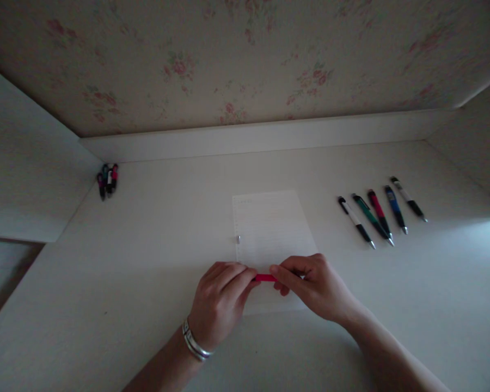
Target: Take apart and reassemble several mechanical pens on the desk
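Over the lower part of a lined paper sheet (pixel 269 223), both hands are closed on a red pen barrel (pixel 265 277). My left hand (pixel 222 288), with a silver bracelet on its wrist, pinches the barrel's left end. At the right end, my right hand (pixel 310 283) grips it between thumb and fingers. Only a short red stretch shows between the hands; both ends of the barrel are hidden. Near the left edge of the sheet lies a small silver pen tip (pixel 239 239), apart from the hands.
A row of several pens (pixel 378 212), white, green, red and blue, lies on the white desk (pixel 147 228) at the right. Several more pens (pixel 108 179) stand clustered in the far left corner. Behind the desk rises a floral wall (pixel 245 65).
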